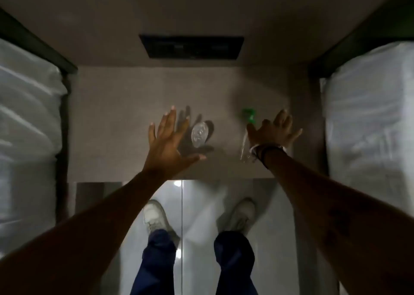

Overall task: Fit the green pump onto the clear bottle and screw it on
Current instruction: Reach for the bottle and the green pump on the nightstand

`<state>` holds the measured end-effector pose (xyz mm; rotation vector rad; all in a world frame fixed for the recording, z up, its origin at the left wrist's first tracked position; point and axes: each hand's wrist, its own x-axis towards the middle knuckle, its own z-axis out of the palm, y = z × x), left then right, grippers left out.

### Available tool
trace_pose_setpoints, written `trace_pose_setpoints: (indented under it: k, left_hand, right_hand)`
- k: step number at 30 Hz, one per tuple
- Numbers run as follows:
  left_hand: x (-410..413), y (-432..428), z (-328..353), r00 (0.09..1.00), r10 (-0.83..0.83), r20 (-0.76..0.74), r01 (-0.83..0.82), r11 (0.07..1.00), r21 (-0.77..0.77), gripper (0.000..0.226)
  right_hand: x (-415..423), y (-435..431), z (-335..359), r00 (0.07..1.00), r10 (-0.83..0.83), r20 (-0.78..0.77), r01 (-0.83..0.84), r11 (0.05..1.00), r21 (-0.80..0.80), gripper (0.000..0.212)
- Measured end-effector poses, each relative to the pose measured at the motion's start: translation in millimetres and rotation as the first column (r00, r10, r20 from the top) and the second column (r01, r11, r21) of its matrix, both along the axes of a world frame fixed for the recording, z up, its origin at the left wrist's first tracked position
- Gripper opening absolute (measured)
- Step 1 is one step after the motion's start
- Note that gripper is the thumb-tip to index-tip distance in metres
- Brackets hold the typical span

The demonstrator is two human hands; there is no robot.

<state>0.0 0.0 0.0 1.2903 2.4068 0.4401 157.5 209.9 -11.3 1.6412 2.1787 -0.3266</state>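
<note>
The clear bottle [199, 135] stands upright on the grey table [116, 120], seen from above, near the middle. My left hand [169, 142] hovers just left of it, fingers spread, holding nothing. The green pump [249, 115] lies on the table to the right, its clear dip tube [244, 148] trailing toward me. My right hand [274, 130] is spread over the table just right of the pump, partly covering the tube, with nothing in its grasp. Bands sit on that wrist.
A dark rectangular panel [191, 47] lies at the far side of the table. Bulky white plastic-wrapped stacks stand at the left [26, 126] and the right [371, 120]. Below the table's near edge I see my legs and white shoes [154, 216] on a pale floor.
</note>
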Motion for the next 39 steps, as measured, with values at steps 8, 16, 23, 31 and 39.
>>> trace_pose_setpoints:
  k: [8, 16, 23, 31, 39]
  left_hand:
    - [-11, 21, -26, 0.983, 0.096, 0.155, -0.113, 0.989, 0.101, 0.092]
    - [-26, 26, -31, 0.981, -0.02, 0.193, 0.019, 1.0, 0.007, 0.081]
    - [-23, 29, -34, 0.988, -0.014, 0.157, 0.011, 1.0, 0.024, 0.075]
    - [-25, 26, -38, 0.993, -0.078, 0.093, 0.072, 0.995, 0.068, 0.07]
    - [-25, 27, -38, 0.994, -0.069, 0.09, 0.069, 0.998, 0.006, 0.072]
  right_hand:
    - [-23, 13, -51, 0.998, -0.005, 0.068, -0.003, 0.994, 0.11, 0.047]
    - [-36, 25, -51, 0.991, -0.13, 0.009, 0.128, 0.986, 0.11, 0.044]
    - [-41, 36, -36, 0.932, -0.341, -0.125, 0.328, 0.938, -0.115, 0.046]
    - [-54, 15, 77, 0.405, -0.445, -0.799, 0.178, 0.895, -0.408, 0.021]
    - [-62, -33, 82, 0.148, -0.401, -0.904, 0.219, 0.905, -0.365, 0.025]
